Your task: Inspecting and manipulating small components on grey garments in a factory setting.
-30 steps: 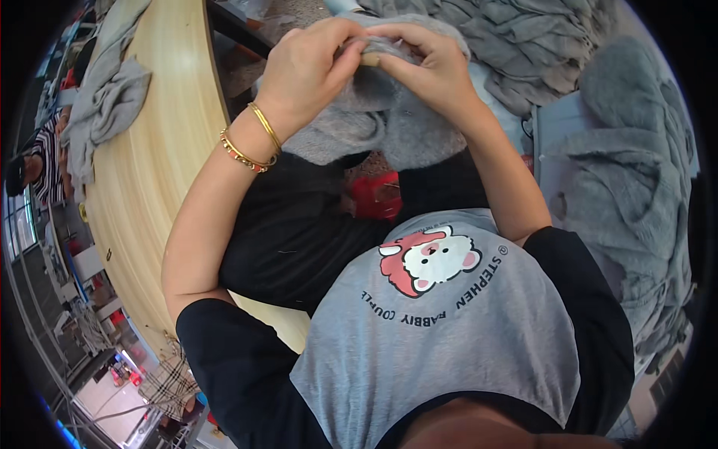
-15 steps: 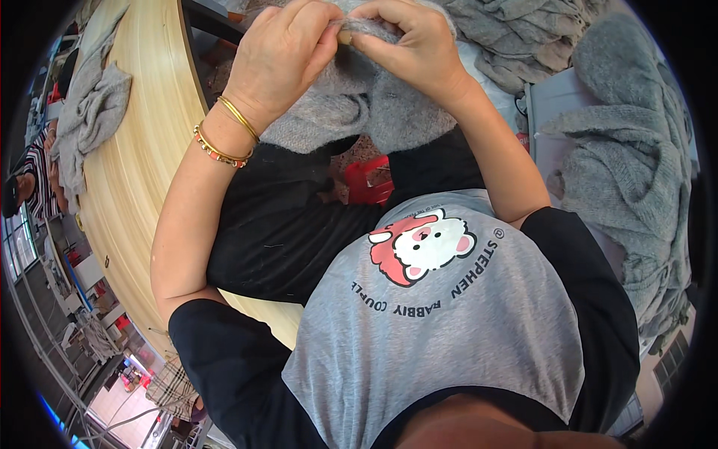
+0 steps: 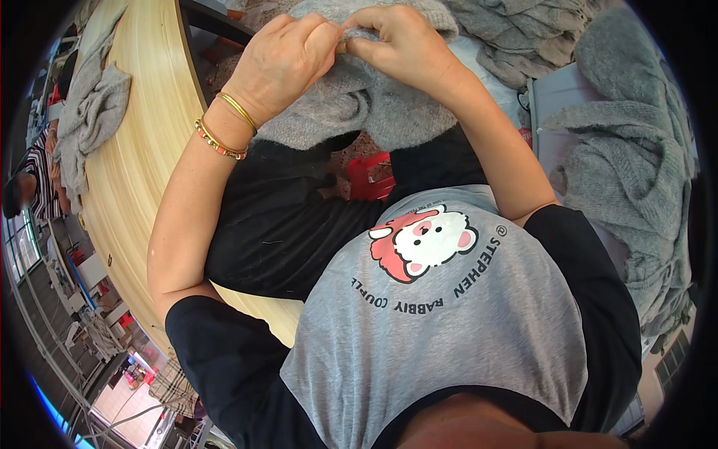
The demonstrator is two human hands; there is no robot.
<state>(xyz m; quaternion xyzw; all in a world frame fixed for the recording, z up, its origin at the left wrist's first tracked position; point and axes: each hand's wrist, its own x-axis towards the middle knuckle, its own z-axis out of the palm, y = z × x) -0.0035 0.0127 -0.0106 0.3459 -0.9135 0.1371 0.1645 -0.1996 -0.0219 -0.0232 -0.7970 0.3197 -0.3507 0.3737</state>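
Note:
A fuzzy grey knitted garment (image 3: 407, 112) lies over my knees and rises to my fingers at the top of the view. My left hand (image 3: 288, 60), with bangles at the wrist, is closed, its fingers pinching the garment's edge. Right beside it, my right hand (image 3: 400, 45) pinches the same edge between thumb and forefinger. The fingertips of both hands nearly touch. A small yellowish band or piece (image 3: 342, 47) shows at the right thumb and finger; I cannot make out what it is.
A pale wooden table (image 3: 142, 150) curves along my left, with a grey knit piece (image 3: 93, 112) on it. Grey knits (image 3: 628, 157) hang over a bin (image 3: 553, 105) at right; more knits (image 3: 516, 37) are heaped beyond. A red stool (image 3: 366, 176) shows below. Another person (image 3: 41, 179) sits far left.
Both hands have come slightly down toward me, still pinching the knit. My left fingers have curled in closer beside the right hand.

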